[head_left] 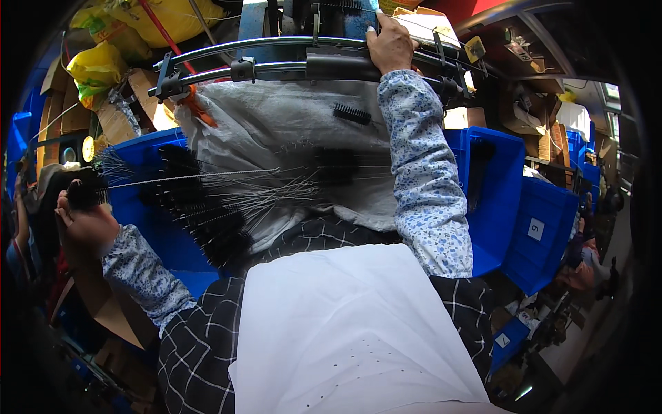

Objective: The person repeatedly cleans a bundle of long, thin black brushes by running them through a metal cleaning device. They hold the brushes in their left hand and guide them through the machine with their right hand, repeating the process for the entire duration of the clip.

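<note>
At the far left, my left hand (88, 226) is closed on a wire brush. Its black bristle head (85, 195) sits at my fingers, and its twisted wire stem (196, 178) runs right across my lap. My right hand (393, 45) is at the top, over the rails of a blue machine (254, 27). Its index finger is stretched forward and the thumb stands apart from it, both near the blue surface; the other fingers are partly hidden. Several black brushes with wire stems (276, 196) lie in a bundle on a whitish plastic sheet (276, 124).
Metal rails with a dark cylinder (339, 64) cross in front of me. A short black brush piece (352, 114) lies on the sheet. Blue bins stand at left (148, 228) and right (498, 200). Yellow bags (100, 69) and cardboard are at far left; other people are at both edges.
</note>
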Available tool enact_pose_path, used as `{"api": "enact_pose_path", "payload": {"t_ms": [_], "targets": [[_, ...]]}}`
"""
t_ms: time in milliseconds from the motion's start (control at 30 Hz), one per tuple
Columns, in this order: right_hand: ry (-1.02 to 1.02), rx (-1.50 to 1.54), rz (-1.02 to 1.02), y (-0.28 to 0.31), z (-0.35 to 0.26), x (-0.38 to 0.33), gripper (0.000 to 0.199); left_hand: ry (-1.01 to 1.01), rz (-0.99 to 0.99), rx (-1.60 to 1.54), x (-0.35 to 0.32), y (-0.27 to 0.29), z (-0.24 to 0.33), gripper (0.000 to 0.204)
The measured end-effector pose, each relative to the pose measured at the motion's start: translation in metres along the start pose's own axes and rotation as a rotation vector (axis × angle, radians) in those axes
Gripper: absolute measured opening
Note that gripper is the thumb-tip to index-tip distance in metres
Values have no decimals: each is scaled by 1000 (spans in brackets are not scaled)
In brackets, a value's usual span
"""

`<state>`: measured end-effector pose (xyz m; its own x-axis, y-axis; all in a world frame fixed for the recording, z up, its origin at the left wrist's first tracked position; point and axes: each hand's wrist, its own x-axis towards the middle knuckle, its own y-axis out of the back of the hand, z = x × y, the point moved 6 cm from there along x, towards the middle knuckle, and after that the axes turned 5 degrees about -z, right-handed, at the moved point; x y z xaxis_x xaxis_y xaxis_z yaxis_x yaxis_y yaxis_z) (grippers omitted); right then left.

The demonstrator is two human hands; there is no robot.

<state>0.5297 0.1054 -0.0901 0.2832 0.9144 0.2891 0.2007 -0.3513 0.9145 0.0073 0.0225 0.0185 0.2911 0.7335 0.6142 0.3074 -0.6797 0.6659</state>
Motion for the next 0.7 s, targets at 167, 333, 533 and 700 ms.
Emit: {"api": "enact_pose_path", "payload": {"t_ms": [167,333,533,700], "targets": [[7,9,10,-2,-12,-1,39,28,-9,-41,-6,-2,-13,18],[0,1,7,-5,-28,0,38,48,1,-75,-5,0,-10,17],[-22,-21,-37,-12,-65,0,35,186,55,-382,-10,-18,-17,27],[-39,-41,-66,-3,-81,0,31,243,98,-452,-11,-28,-13,30]]}}
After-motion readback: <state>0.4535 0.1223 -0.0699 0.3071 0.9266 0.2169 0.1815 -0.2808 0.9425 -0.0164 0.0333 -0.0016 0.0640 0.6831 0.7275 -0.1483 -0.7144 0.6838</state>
